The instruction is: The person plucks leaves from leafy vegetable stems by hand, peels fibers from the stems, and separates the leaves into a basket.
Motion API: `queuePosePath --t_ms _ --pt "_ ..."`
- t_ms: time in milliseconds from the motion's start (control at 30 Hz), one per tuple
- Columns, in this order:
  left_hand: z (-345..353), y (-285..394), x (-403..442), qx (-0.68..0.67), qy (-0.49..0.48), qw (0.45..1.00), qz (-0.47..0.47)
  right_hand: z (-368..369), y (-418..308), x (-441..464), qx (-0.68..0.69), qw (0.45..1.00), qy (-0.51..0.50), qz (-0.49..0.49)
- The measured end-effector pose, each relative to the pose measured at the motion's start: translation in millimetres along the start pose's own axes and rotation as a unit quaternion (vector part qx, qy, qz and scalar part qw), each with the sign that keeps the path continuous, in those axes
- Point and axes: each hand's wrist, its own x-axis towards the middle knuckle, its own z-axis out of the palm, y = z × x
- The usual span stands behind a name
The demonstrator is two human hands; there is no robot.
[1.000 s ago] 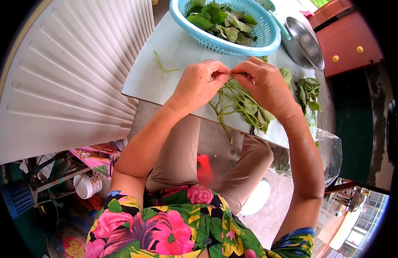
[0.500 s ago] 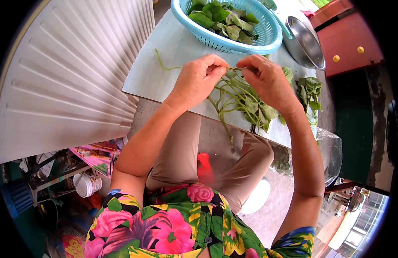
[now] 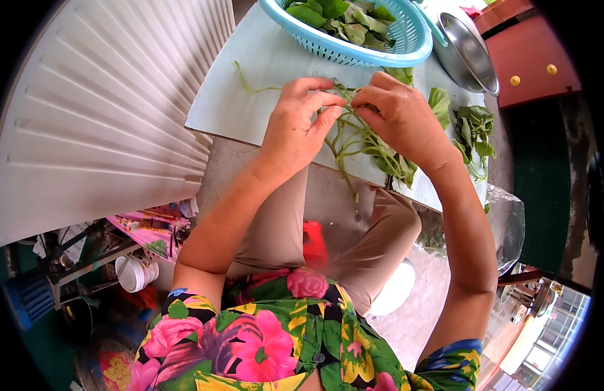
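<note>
Green leafy stems [image 3: 364, 140] lie in a loose bunch at the table's near edge, one stem hanging over it. Above them my left hand [image 3: 303, 114] has its fingers apart, its fingertips close to a thin stem. My right hand [image 3: 396, 111], just beside it, has thumb and fingers pinched together at the stems; what exactly lies between them is too small to tell. A blue plastic basket [image 3: 315, 44] behind my hands holds picked leaves [image 3: 354, 25]. One thin curled stem [image 3: 246, 83] lies on the table left of my left hand.
The pale table [image 3: 230, 107] extends beneath my hands. A metal bowl [image 3: 468, 55] stands at the back right, with another leafy bunch [image 3: 474, 130] nearer. Clear plastic [image 3: 507, 225] hangs at the right edge. A ribbed white panel [image 3: 113, 111] stands on the left.
The fingers of my left hand have opened from a pinch. My right hand has moved slightly back toward the stems, and the view has shifted a little.
</note>
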Motion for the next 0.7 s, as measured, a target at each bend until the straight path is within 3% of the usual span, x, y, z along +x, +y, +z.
queuePosePath --t_ms 533,633,700 --pt "13 9 0 -0.059 -0.018 0.998 -0.007 -10 -10 -10 0.047 0.999 0.011 0.025" --pt "14 4 1 -0.054 0.004 0.997 0.049 -13 -5 -12 0.12 0.991 0.028 0.049" --pt "13 0 0 -0.076 0.003 0.997 0.03 -19 4 -17 0.171 0.977 0.107 0.071"
